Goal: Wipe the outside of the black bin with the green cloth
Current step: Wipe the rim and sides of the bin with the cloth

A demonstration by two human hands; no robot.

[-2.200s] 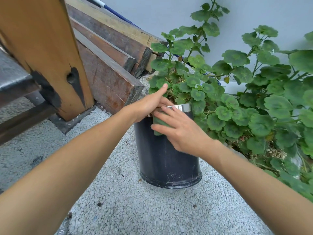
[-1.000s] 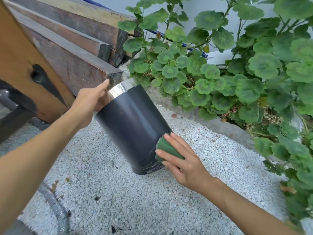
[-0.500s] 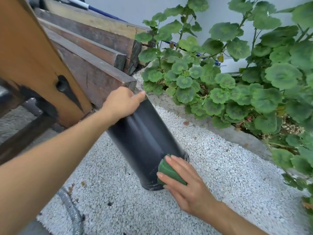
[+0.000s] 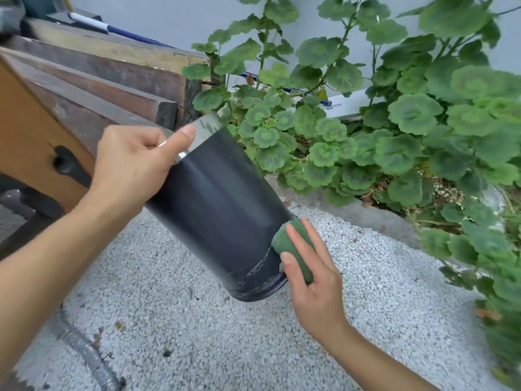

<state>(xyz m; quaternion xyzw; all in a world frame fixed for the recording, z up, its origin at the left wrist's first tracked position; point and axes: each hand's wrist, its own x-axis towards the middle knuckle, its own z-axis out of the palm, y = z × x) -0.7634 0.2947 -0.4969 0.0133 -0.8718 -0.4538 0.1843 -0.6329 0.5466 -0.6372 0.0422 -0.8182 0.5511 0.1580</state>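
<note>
Bin (image 4: 222,213) tilted, black, round, with a shiny metal band around its top rim. Top leans up and away toward the left; base edge rests low over the pale gravel (image 4: 366,292), though whether it touches the ground or hangs just above cannot be told. Pale scuff marks and streaks near the base on the side facing the camera.

Left hand (image 4: 132,165) grips the rim at upper left: thumb lies across the metal band, fingers curled over the edge, closed on the bin. Forearm runs in from the lower left.

Right hand (image 4: 313,277) presses the cloth (image 4: 290,244) against the lower right wall of the bin, just above the base. Cloth green, bunched into a wad; fingers lie flat over it, thumb underneath at the bin's edge, so the hand is closed on the cloth. Cloth touches the bin wall.

Surroundings: planks (image 4: 112,88), dark and weathered, stacked edge-on behind the bin at upper left. Orange-brown post (image 4: 31,131) with a dark knot at far left. Plant (image 4: 394,122) with round scalloped green leaves fills the right and upper middle, growing from a bed bordered by a concrete kerb (image 4: 352,210) just behind the bin. Grey ribbed hose (image 4: 90,359) lies on the gravel at lower left. Pale wall (image 4: 169,15) behind everything.
</note>
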